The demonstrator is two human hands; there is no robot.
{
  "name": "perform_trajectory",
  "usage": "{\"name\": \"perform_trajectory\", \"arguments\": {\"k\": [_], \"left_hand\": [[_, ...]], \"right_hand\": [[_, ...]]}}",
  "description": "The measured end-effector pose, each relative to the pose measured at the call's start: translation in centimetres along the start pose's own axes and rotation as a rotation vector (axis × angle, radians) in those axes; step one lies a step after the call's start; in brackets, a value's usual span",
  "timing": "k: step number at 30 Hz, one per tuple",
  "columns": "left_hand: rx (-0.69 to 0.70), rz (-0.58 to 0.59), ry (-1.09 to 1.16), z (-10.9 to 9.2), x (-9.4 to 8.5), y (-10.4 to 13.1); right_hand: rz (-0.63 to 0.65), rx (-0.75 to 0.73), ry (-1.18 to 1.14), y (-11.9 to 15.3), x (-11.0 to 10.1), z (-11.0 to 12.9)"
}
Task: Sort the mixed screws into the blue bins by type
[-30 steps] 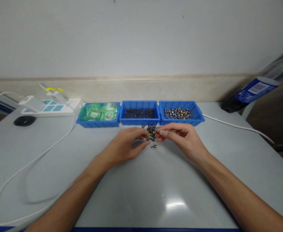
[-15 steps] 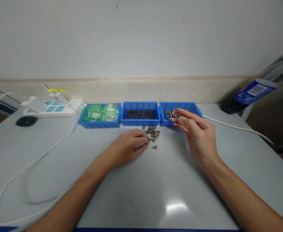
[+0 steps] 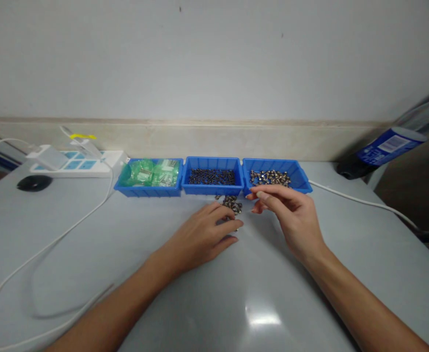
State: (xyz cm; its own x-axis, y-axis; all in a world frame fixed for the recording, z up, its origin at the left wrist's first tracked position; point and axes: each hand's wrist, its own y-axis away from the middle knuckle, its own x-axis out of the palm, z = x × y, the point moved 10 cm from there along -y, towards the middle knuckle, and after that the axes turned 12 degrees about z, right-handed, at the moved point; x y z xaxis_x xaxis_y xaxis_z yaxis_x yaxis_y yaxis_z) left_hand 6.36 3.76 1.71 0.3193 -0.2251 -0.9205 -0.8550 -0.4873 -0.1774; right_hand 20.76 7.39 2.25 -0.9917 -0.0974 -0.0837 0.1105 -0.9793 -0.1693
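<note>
My left hand (image 3: 207, 234) is low over the table, its thumb and index finger apart, beside a small pile of shiny metal fittings (image 3: 232, 203). Its fingers partly cover the pile, and a single fitting shows just under the index fingertip. To the right, my right hand (image 3: 291, 215) is in front of the right blue bin (image 3: 302, 182), thumb and index tips brought together in a pinch. Whatever may be between them is too small to make out. That bin holds many similar metal fittings (image 3: 271, 178).
Dark screws (image 3: 212, 176) fill the middle blue bin (image 3: 212, 189); the left blue bin (image 3: 148, 192) contains green bags (image 3: 154, 172). A power strip (image 3: 108, 164), a black mouse-like object (image 3: 34, 183) and a white cable (image 3: 53, 249) lie left. A dark-drink bottle (image 3: 386, 146) leans at right.
My right hand has come down and back from over the right bin, uncovering its fittings. My left hand has shifted right and nearer, and its fingers now reach over the lone fitting.
</note>
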Motion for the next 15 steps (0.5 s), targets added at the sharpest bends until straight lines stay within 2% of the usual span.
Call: {"name": "perform_trajectory", "arguments": {"k": [5, 9, 11, 15], "left_hand": [[-0.056, 0.024, -0.136, 0.1, 1.3, -0.2], [-0.104, 0.082, -0.118, 1.2, 1.1, 0.1], [-0.076, 0.031, -0.056, 1.2, 0.2, 0.3], [-0.093, -0.222, 0.236, 2.3, -2.6, 1.0]], "right_hand": [[0.011, 0.0, 0.002, -0.1, 0.0, -0.1], [0.004, 0.013, -0.016, -0.3, -0.1, -0.4], [0.001, 0.015, -0.02, -0.3, -0.2, -0.4], [0.046, 0.029, -0.01, -0.4, 0.2, -0.5]]}}
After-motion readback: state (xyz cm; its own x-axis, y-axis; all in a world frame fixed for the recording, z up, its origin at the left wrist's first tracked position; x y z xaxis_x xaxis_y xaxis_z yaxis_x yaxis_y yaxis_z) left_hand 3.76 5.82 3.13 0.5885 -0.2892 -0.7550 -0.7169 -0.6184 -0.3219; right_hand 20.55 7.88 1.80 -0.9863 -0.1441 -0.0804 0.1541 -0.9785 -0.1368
